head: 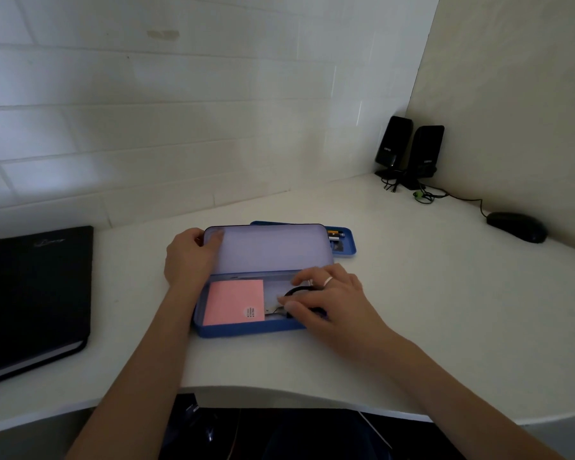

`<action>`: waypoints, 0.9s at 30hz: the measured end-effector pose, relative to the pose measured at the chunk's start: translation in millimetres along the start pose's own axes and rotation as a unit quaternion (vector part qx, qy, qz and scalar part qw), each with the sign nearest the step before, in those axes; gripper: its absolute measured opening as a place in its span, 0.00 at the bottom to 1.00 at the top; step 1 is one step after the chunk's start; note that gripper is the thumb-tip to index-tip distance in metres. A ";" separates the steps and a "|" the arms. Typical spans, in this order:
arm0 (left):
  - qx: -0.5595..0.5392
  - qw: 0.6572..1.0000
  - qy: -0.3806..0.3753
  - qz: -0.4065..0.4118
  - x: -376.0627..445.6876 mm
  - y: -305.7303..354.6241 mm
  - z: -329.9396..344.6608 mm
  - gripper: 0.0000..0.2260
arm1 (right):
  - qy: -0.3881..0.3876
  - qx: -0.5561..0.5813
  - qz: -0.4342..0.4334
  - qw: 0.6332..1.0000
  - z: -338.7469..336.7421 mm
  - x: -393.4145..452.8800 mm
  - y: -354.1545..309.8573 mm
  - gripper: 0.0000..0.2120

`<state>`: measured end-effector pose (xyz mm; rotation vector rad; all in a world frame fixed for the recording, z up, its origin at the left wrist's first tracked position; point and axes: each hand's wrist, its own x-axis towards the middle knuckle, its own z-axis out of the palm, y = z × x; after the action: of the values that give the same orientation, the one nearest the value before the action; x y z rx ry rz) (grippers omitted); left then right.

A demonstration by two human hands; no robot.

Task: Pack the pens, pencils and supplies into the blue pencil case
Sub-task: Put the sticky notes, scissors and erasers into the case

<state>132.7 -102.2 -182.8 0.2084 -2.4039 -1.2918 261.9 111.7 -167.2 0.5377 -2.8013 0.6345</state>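
Note:
The blue pencil case (243,328) lies open on the white desk, its pale lid (269,249) raised. My left hand (188,257) grips the lid's left edge. A pink sticky-note pad (234,302) lies in the left half of the case. My right hand (326,295) reaches into the right half, and its thumb and fingers pinch a black ring-shaped item (296,292) beside a small metal piece. Behind the lid sits a blue inner tray (346,245) holding pens or pencils (335,233), mostly hidden by the lid.
A black notebook (34,293) lies at the left. Two black speakers (409,151) stand in the far right corner with cables, and a black mouse (515,226) lies further right. The desk's front edge (279,398) curves near my body.

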 end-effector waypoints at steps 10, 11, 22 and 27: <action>0.009 1.000 0.000 0.000 -0.1 1.4 -1.1 0.19 | -0.059 0.020 -0.009 0.998 8.9 7.1 -26.7 0.21; 0.010 1.000 0.001 -0.001 -0.5 1.8 -1.1 0.19 | -0.063 0.019 -0.010 0.998 9.2 6.7 -26.3 0.21; 0.003 1.000 0.002 0.004 1.2 -2.5 0.4 0.18 | -0.021 -0.016 -0.027 0.999 20.0 2.9 -25.0 0.25; -0.002 1.000 0.001 0.001 -0.9 0.8 -0.6 0.18 | 0.017 -0.006 -0.010 1.000 10.6 1.6 -13.3 0.28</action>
<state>133.9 -101.9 -182.1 0.2057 -2.3989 -1.2959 264.3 95.3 -171.1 0.5458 -2.7626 0.6159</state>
